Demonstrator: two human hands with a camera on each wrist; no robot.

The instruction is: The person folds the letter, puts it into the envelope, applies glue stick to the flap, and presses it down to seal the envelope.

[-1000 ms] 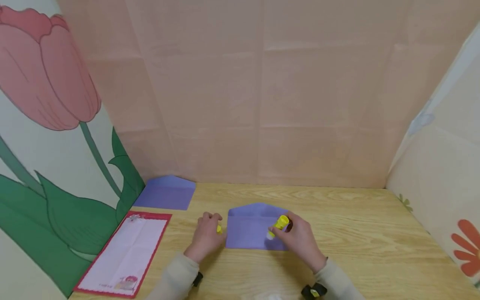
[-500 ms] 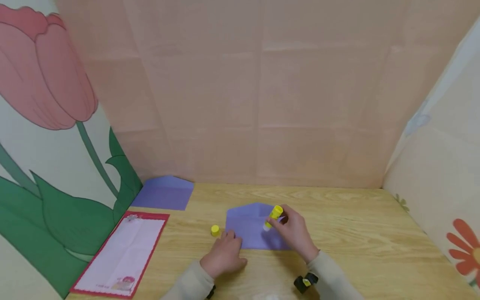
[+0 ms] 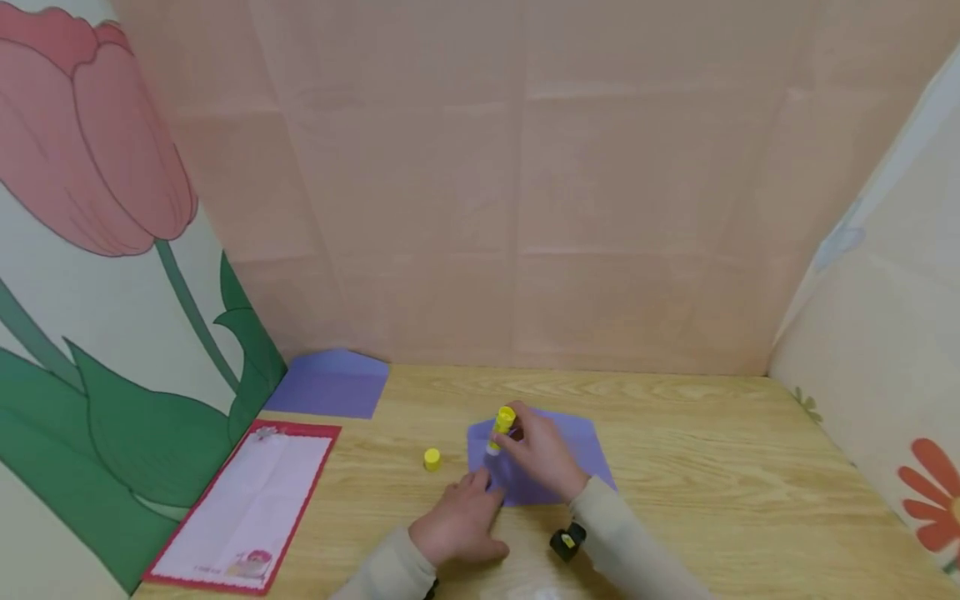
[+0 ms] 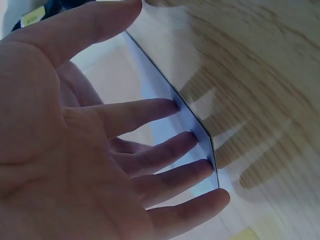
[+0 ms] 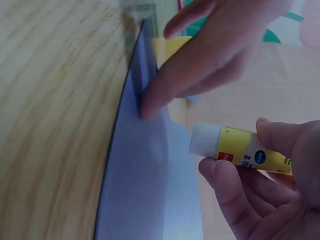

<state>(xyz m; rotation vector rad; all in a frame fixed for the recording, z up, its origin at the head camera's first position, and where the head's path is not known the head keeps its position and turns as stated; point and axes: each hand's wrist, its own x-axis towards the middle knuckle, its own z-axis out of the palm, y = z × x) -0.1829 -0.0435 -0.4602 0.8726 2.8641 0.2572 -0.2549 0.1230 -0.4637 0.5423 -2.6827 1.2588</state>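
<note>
Purple envelope lies partly beneath both hands.

pink tulip on left, red flower right

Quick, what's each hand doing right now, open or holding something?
Left hand: open, touching the near envelope.
Right hand: closed, holding the glue stick.
</note>
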